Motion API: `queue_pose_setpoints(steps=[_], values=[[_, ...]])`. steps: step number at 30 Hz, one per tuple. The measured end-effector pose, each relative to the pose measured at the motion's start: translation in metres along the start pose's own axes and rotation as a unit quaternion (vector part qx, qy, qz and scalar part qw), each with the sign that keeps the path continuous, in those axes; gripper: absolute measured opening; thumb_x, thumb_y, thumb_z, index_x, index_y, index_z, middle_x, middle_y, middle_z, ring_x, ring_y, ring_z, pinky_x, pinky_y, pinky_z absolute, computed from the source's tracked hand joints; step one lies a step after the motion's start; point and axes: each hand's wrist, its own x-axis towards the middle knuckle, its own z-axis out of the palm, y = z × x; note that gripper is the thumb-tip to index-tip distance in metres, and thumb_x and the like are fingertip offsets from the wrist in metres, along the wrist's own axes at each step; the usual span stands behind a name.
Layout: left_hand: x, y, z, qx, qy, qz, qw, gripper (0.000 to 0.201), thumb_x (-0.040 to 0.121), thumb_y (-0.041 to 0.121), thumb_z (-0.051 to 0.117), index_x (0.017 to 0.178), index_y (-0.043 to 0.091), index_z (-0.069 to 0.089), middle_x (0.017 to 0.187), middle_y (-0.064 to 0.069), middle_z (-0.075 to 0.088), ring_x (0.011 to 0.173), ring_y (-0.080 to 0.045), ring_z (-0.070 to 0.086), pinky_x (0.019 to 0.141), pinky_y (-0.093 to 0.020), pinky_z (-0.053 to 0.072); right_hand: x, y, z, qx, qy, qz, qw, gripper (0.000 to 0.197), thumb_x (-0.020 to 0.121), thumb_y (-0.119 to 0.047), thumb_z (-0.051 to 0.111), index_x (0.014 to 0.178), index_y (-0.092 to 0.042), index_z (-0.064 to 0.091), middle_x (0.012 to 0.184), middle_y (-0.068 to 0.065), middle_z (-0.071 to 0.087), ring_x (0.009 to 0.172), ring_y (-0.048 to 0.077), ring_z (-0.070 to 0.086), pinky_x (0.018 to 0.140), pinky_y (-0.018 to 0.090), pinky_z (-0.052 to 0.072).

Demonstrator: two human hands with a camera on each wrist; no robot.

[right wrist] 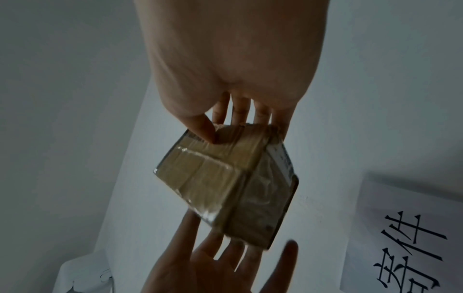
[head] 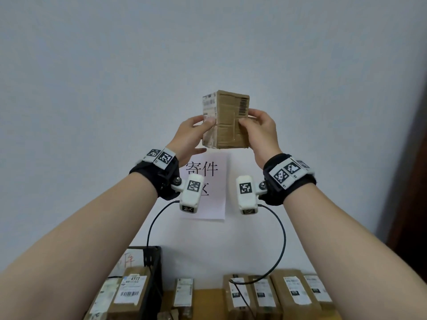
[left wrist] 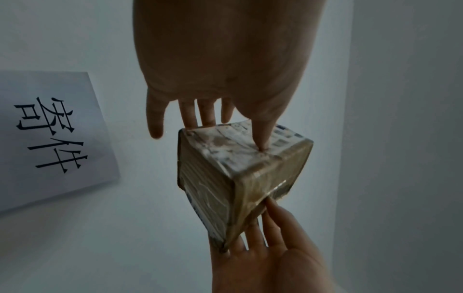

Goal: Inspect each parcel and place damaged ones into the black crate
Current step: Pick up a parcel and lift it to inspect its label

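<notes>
Both hands, left (head: 189,132) and right (head: 261,129), grip one box (head: 227,121) up high. Some boxes sit in the crate (head: 153,273); more boxes (head: 277,294) wait beside it.

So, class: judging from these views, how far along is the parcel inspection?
Done: some parcels already lie in the black crate. In hand: the left hand and right hand hold one box up against the wall. Left: a row of parcels waits below.
</notes>
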Motion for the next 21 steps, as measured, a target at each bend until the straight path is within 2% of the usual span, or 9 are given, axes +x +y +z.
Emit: queue_pose_setpoints(steps=[2,5,8,10,12,14,16,18,21], values=[[0.0,0.001,0.003,-0.027,0.004,0.01,1.0,0.047,0.095,0.032,0.075,0.133,0.011,0.055,0.111,-0.002,0.077,0.096,-0.017,0.076,0.076,-0.041,0.061,0.002,0.0,-0.002,0.008,0.004,0.019,1.0,0.025,0.098,-0.013,0.064,0.12,-0.017,0.055,0.103,0.002,0.072,0.09,0.018,0.071,0.076,0.035,0.06],[-0.003,0.0,0.008,-0.037,0.008,0.026,0.999,0.04,0.094,0.028,0.077,0.12,0.014,0.049,0.105,-0.003,0.078,0.089,-0.017,0.076,0.068,-0.043,0.065,0.003,0.003,-0.004,-0.017,-0.006,0.019,1.0,0.014,0.101,-0.012,0.059,0.113,-0.015,0.064,0.102,0.002,0.072,0.088,0.019,0.072,0.069,0.03,0.059],[-0.004,-0.003,0.01,-0.048,0.022,0.039,0.998,0.035,0.094,0.026,0.076,0.111,0.015,0.047,0.095,-0.001,0.08,0.082,-0.019,0.077,0.061,-0.047,0.062,-0.002,0.004,-0.007,-0.045,-0.033,0.023,0.998,0.02,0.103,-0.016,0.056,0.116,-0.015,0.072,0.099,-0.006,0.072,0.078,0.001,0.069,0.061,0.017,0.055],[-0.004,-0.005,0.011,-0.047,0.026,0.048,0.997,0.036,0.094,0.025,0.077,0.109,0.015,0.046,0.097,-0.002,0.08,0.078,-0.019,0.076,0.058,-0.044,0.061,-0.003,0.008,-0.008,-0.031,-0.046,0.029,0.998,0.021,0.103,-0.019,0.055,0.113,-0.017,0.074,0.105,-0.002,0.076,0.09,0.011,0.073,0.071,0.026,0.061],[-0.004,-0.006,0.012,-0.05,0.029,0.055,0.997,0.037,0.092,0.024,0.078,0.109,0.016,0.047,0.105,-0.005,0.079,0.078,-0.018,0.076,0.057,-0.039,0.058,-0.006,0.009,-0.009,-0.015,-0.045,0.035,0.998,0.02,0.104,-0.02,0.054,0.109,-0.019,0.074,0.108,0.004,0.078,0.092,0.021,0.073,0.068,0.033,0.062],[-0.002,-0.007,0.013,-0.057,0.032,0.058,0.996,0.036,0.091,0.023,0.08,0.108,0.016,0.048,0.111,-0.006,0.078,0.08,-0.018,0.076,0.057,-0.036,0.059,-0.008,0.01,-0.009,-0.009,-0.041,0.039,0.998,0.02,0.104,-0.019,0.054,0.109,-0.018,0.073,0.108,0.006,0.078,0.088,0.022,0.072,0.063,0.031,0.06],[-0.001,-0.008,0.014,-0.063,0.034,0.058,0.996,0.034,0.09,0.023,0.08,0.105,0.018,0.05,0.114,-0.006,0.077,0.084,-0.017,0.076,0.063,-0.038,0.061,-0.009,0.011,-0.011,-0.001,-0.038,0.037,0.999,0.019,0.103,-0.019,0.055,0.11,-0.017,0.072,0.11,0.007,0.077,0.089,0.022,0.072,0.068,0.034,0.062],[0.0,-0.009,0.014,-0.068,0.035,0.054,0.996,0.032,0.09,0.022,0.081,0.102,0.019,0.051,0.111,-0.002,0.077,0.084,-0.014,0.076,0.07,-0.04,0.062,-0.01,0.011,-0.012,0.012,-0.036,0.035,0.999,0.018,0.102,-0.02,0.057,0.112,-0.015,0.072,0.112,0.007,0.076,0.09,0.022,0.072,0.074,0.036,0.062],[0.0,-0.01,0.015,-0.058,0.031,0.046,0.997,0.032,0.09,0.025,0.081,0.104,0.019,0.053,0.104,0.004,0.076,0.084,-0.01,0.075,0.074,-0.04,0.063,-0.012,0.012,-0.015,0.028,-0.032,0.02,0.999,0.023,0.1,-0.029,0.064,0.114,-0.012,0.072,0.11,0.004,0.077,0.093,0.017,0.073,0.077,0.032,0.062]])
